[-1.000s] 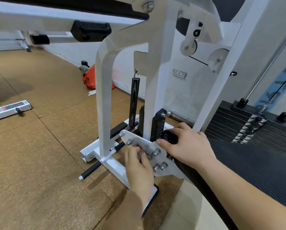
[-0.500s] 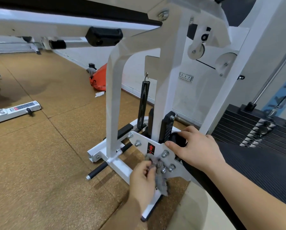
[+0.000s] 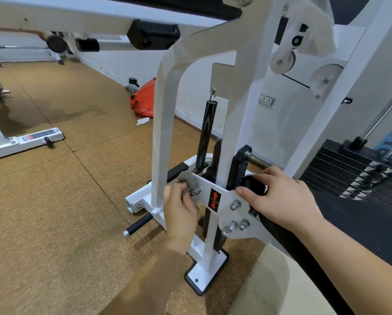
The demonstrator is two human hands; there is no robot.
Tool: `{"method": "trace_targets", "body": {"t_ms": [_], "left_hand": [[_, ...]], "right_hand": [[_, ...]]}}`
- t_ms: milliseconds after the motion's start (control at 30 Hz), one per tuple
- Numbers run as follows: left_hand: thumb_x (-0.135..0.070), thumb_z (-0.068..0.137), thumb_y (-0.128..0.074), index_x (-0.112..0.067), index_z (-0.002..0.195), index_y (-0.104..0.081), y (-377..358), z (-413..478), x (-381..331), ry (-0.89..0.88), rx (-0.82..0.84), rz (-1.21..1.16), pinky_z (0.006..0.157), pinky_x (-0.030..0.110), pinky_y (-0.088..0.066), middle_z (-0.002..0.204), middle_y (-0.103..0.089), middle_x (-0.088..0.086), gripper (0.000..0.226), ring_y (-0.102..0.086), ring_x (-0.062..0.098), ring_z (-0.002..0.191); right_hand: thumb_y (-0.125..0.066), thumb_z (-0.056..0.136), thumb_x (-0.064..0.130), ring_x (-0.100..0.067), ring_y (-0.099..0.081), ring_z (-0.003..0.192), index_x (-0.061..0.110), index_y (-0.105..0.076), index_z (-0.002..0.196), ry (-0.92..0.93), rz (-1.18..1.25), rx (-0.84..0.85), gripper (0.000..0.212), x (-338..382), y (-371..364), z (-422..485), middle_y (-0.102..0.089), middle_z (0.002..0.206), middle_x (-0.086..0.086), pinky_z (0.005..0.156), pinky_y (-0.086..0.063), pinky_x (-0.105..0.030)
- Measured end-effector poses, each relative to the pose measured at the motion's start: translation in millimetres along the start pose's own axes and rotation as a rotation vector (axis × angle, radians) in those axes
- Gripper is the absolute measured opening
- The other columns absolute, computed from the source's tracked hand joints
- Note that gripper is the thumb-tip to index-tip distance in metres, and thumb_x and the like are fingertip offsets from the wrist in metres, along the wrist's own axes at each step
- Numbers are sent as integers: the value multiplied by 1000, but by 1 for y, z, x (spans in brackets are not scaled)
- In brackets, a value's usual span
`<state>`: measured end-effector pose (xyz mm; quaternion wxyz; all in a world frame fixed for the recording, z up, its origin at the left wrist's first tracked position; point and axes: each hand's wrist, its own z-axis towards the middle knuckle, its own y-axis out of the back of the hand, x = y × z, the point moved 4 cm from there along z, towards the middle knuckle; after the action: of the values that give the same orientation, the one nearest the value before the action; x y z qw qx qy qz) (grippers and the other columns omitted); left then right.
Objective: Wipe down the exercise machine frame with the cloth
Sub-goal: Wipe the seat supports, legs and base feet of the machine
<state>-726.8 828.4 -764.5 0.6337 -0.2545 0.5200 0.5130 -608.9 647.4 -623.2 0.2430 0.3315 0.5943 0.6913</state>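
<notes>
Centre frame, the left hand (image 3: 181, 212) pinches the one grey cloth (image 3: 189, 179), bunched against the upper-left end of the white plate (image 3: 203, 187) on the exercise machine frame (image 3: 165, 133); the plate's long axis slants down-right, so the stretch probably left to wipe, with three bolt heads (image 3: 235, 204), lies right of the cloth, nearer this hand; the right hand (image 3: 281, 198) curls over one black pad (image 3: 255, 185).

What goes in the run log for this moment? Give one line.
left hand: holds cloth against left end of white plate | right hand: grips black pad
</notes>
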Motion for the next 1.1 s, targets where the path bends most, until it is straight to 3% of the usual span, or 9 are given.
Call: {"method": "trace_targets", "body": {"t_ms": [200,267,367,500,633,733,867,1033,1100], "left_hand": [[1,97,-52,-19,87,-51,19,-1,22,393,135,-68,64,24,-50,87,-59,2,22,-63,25,84],[0,95,-53,-13,90,-53,27,-12,28,458,87,-82,77,36,-56,90,-60,1,14,-65,29,91],[-11,100,-59,-25,111,-56,6,-22,-1,328,91,-193,90,32,-54,107,-62,-10,18,-64,13,102],[-12,103,-54,-34,114,-53,-31,-35,-25,178,28,-183,89,12,-46,122,-55,-5,25,-56,11,109],[-7,101,-54,-37,105,-55,-40,-82,7,298,190,-262,90,39,-58,109,-65,-2,30,-66,19,101],[-8,101,-56,-41,102,-58,-36,-73,15,398,186,-289,89,43,-59,107,-68,-3,33,-69,22,98],[-8,100,-57,-44,104,-57,-37,-58,-14,242,45,-260,92,31,-54,113,-60,-8,37,-61,11,107],[-5,102,-53,-39,103,-63,-28,-75,-18,161,367,-220,75,21,-56,110,-63,-5,35,-66,7,92],[-8,101,-56,-37,109,-64,-18,-55,-19,141,360,-198,82,27,-58,114,-65,-5,31,-67,3,96]], "right_hand": [[-38,90,83,-18,-57,123,37,-63,135,5,-8,14,69,1,0,-3,-51,139,15,111,-38,-46],[-38,90,84,-18,-58,121,38,-63,135,6,-1,14,69,2,1,-3,-52,138,15,110,-39,-46],[-39,88,85,-19,-58,122,42,-63,134,-3,1,3,68,0,2,-1,-52,138,15,109,-40,-46],[-42,89,83,-19,-58,122,37,-66,132,-8,2,-12,67,0,1,-2,-53,137,15,107,-41,-44],[-44,89,83,-20,-57,121,37,-66,132,-14,19,-13,67,0,2,-3,-53,136,16,106,-40,-43],[-43,88,84,-20,-57,123,37,-66,132,-12,22,-14,68,1,1,-3,-53,137,16,108,-40,-43],[-42,86,85,-19,-58,119,40,-67,130,-10,12,-10,68,-1,1,-1,-53,134,16,106,-41,-44],[-44,87,84,-20,-56,123,39,-63,135,-25,4,20,69,0,2,0,-51,138,13,107,-38,-45],[-44,87,84,-21,-56,122,40,-64,134,-26,0,27,67,1,2,-1,-52,136,12,105,-39,-44]]}}
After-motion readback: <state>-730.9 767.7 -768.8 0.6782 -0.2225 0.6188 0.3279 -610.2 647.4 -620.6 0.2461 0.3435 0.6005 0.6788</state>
